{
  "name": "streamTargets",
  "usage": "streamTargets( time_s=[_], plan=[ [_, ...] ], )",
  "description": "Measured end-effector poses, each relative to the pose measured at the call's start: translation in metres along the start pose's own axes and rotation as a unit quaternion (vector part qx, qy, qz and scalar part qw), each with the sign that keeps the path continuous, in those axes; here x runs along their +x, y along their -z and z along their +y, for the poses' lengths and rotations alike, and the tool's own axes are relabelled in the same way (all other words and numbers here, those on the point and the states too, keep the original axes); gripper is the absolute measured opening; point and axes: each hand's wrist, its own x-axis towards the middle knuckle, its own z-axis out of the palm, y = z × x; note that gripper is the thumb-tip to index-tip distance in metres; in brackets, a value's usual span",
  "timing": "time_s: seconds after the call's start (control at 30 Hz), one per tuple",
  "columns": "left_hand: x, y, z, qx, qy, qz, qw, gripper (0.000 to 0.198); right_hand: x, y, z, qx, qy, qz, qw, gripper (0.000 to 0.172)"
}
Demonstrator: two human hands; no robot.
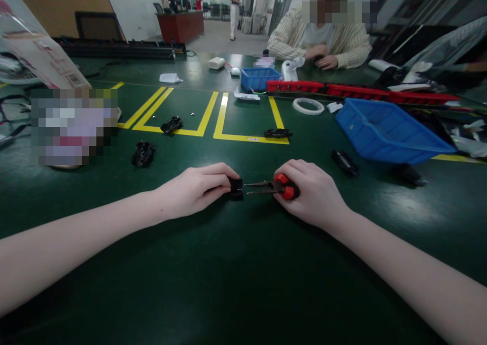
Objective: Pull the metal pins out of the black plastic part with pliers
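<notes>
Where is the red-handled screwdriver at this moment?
In the head view, the screwdriver is in the right hand, just right of centre over the green table, its tip at the black part that the left hand holds.

My left hand (198, 190) pinches a matt black plastic part (236, 188), my right hand (315, 195) grips a screwdriver (279, 186) with a glossy red plastic handle and dull metal shaft, over the smooth, faintly shiny green table mat (243, 274).
</notes>
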Motion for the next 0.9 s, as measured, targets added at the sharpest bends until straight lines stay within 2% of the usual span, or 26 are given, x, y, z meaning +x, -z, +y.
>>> streamTargets(
  time_s=[0.33,0.53,0.63,0.8,0.9],
  plan=[
    [-0.001,-0.004,-0.007,0.040,-0.009,0.005,0.999,0.014,-0.001,-0.003,0.002,-0.012,0.008,0.006,1.000,0.011],
    [0.000,-0.005,-0.009,0.005,0.020,0.029,0.999,0.011,0.000,-0.001,0.003,-0.007,0.010,0.004,1.000,0.012],
    [0.000,-0.004,-0.008,0.001,0.006,0.031,0.999,0.013,0.001,-0.002,0.004,0.005,0.006,0.008,1.000,0.020],
    [-0.004,0.000,-0.009,0.032,-0.026,0.012,0.999,0.013,0.005,-0.007,0.008,-0.004,-0.040,0.011,0.999,0.044],
    [-0.007,0.000,-0.010,0.051,-0.037,0.009,0.998,0.013,0.005,-0.005,0.012,-0.006,-0.051,0.015,0.999,0.048]
  ],
)
